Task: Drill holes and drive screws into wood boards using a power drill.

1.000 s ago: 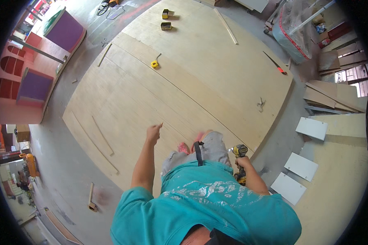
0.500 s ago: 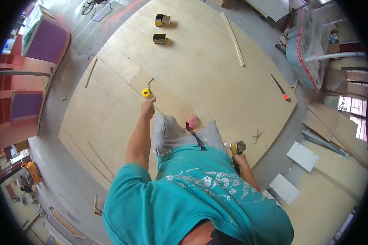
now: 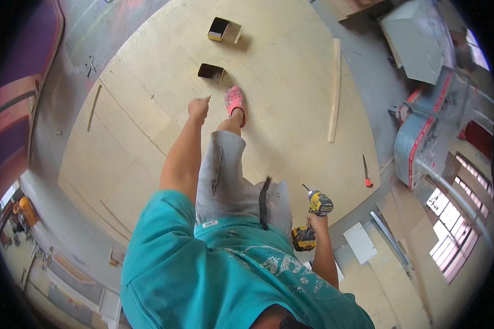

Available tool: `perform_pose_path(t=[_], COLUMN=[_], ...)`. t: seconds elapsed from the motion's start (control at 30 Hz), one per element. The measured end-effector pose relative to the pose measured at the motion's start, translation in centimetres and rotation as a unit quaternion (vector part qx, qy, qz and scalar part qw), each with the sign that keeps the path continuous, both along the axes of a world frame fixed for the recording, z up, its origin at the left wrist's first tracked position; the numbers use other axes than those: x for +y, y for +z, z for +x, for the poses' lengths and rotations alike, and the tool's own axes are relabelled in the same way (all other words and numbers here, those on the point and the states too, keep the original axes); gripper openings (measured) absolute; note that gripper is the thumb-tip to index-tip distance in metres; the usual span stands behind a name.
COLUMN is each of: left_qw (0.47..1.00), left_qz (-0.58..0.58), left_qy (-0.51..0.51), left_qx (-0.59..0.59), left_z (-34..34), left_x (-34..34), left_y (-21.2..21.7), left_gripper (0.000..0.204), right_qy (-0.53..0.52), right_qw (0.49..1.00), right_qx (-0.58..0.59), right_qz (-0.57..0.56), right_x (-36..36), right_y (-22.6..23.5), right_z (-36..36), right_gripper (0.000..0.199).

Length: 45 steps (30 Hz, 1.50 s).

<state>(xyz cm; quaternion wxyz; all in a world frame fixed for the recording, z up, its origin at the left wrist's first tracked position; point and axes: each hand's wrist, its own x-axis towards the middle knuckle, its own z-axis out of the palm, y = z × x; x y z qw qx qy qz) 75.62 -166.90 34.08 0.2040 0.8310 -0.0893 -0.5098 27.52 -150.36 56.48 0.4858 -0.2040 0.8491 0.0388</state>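
Left hand (image 3: pixel 198 109): raised ahead of the body over the plywood sheeting (image 3: pixel 274 71), its fingers curled into a loose fist; a tiny tip shows at its upper edge, too small to tell whether it is a fingertip or a pinched piece.
Right hand (image 3: pixel 317 222): wrapped around the handle of the cordless drill (image 3: pixel 321 204), a firm, closed hold low at the person's right side.
Cordless drill: yellow and black, in the right hand beside the grey shorts (image 3: pixel 225 170); its slim bit (image 3: pixel 305 186) points forward and to the left, and its battery pack (image 3: pixel 304 239) sits nearest the teal shirt (image 3: pixel 203 268).
Near box (image 3: pixel 211 72): small, black and yellow, lying on the plywood just ahead of the left hand and apart from it.
Far box (image 3: pixel 217 28): similar colours, farther ahead, a flap (image 3: pixel 237 34) sticking out on its right.
Pink clog (image 3: pixel 234 100): on one foot, on the plywood between the left hand and the near box, to the right of the hand.
Long wood strip (image 3: pixel 335 90): flat on the right part of the sheeting.
Short wood strip (image 3: pixel 94 108): near the left edge.
Handsaw (image 3: pixel 367 173): dark blade, red handle, near the right edge.
White panel (image 3: pixel 360 243): beyond the sheeting, right of the drill.
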Motion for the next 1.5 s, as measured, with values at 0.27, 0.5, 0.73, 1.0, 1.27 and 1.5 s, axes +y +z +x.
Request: perform_pose_path(t=[0.27, 0.5, 0.73, 1.0, 1.27, 1.5], left_qw=[0.999, 0.937, 0.985, 0.862, 0.688, 0.664], left_qz=[0.017, 0.124, 0.083, -0.069, -0.407, -0.488], left_qy=[0.031, -0.303, 0.131, 0.309, 0.341, 0.370], left_qx=[-0.009, -0.123, 0.073, 0.395, 0.495, 0.428], left_z=[4.9, 5.5, 4.2, 1.5, 8.7, 21.1], left_x=[-13.5, -12.7, -8.9, -0.7, 10.8, 24.7], left_y=[-6.7, -16.2, -16.7, 1.7, 25.2, 34.5], left_gripper=[0.032, 0.042, 0.035, 0.020, 0.032, 0.023], right_qy=[0.230, 0.399, 0.482, 0.660, 0.692, 0.752], right_qw=[0.970, 0.911, 0.865, 0.736, 0.719, 0.656], right_qx=[0.046, 0.077, 0.097, -0.020, 0.060, 0.010], right_qz=[0.070, 0.077, 0.101, -0.152, 0.033, 0.065], right_x=[-15.5, -25.4, -35.2, -40.3, -39.9, -32.3], right_y=[4.1, 2.6, -1.9, -1.2, 8.8, 11.0], right_z=[6.5, 8.6, 8.9, 10.2, 27.9, 54.6], right_gripper=[0.030, 0.041, 0.038, 0.017, 0.016, 0.009])
